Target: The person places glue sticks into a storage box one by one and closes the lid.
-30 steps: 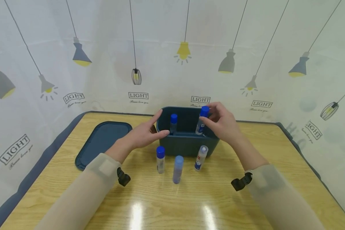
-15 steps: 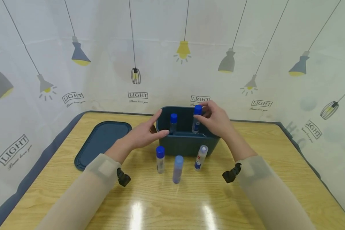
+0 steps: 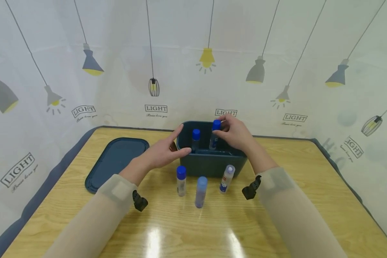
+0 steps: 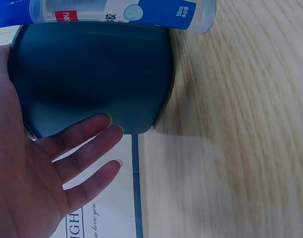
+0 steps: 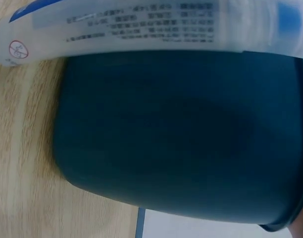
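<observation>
My right hand [image 3: 237, 136] pinches a clear blue-capped glue bottle [image 3: 216, 126] over the inside of a dark teal bin [image 3: 213, 166]. A second blue-capped glue bottle [image 3: 196, 135] stands inside, towards the left. With spread, fairly straight fingers, my left hand [image 3: 161, 153] rests at the bin's left end; the left wrist view shows this hand [image 4: 47, 168] beside the bin's wall [image 4: 92, 74]. In front of the bin stand a blue-capped glue bottle [image 3: 181, 182], a light-blue-topped one [image 3: 200, 193] and a clear-topped one [image 3: 227, 180]. The held bottle's lower tip is near the bin's front rim.
A flat dark teal lid [image 3: 116, 161] lies on the wooden table [image 3: 187, 233], left of the bin. Behind the table's far edge hangs a pale cloth [image 3: 180, 71] printed with lamps. Small black cameras [image 3: 140, 201] sit on both wrists.
My right hand has moved left with the glue bottle, bringing it nearer the other bottle in the bin. The left hand and the bottles in front have stayed put.
</observation>
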{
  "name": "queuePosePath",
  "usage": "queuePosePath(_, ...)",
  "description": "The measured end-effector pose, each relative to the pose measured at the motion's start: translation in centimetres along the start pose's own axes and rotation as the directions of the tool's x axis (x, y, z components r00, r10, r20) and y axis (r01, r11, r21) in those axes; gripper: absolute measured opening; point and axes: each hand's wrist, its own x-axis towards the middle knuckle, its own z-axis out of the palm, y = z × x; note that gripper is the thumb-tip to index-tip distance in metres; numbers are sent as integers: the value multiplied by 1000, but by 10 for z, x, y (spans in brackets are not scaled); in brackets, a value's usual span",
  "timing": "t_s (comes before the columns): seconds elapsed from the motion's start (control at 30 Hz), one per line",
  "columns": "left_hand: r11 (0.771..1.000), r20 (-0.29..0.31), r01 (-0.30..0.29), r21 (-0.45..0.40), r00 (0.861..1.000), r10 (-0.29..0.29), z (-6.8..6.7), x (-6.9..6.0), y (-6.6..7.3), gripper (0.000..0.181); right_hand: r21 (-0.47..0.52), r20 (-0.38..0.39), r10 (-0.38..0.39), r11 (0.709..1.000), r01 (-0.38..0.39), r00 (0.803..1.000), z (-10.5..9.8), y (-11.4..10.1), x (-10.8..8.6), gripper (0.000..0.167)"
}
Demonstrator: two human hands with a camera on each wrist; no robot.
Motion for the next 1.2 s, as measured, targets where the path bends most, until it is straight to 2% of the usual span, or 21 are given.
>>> queuePosePath(0.57,1000,-6,-11,-21,1000,11,5,0,-2,100,-25,30,5,1000,-4,1000,6,-1,10,45)
queuePosePath(0.83,1000,3,-4,-31,1000,5,6,0,-1,100,-6,30,-2,1000,2,1000,9,-3,13,42)
queuePosePath(1.2,1000,6,-1,-21,1000,1,1,0,-1,101,-52,89,8,999,-4,996,17,-1,16,42)
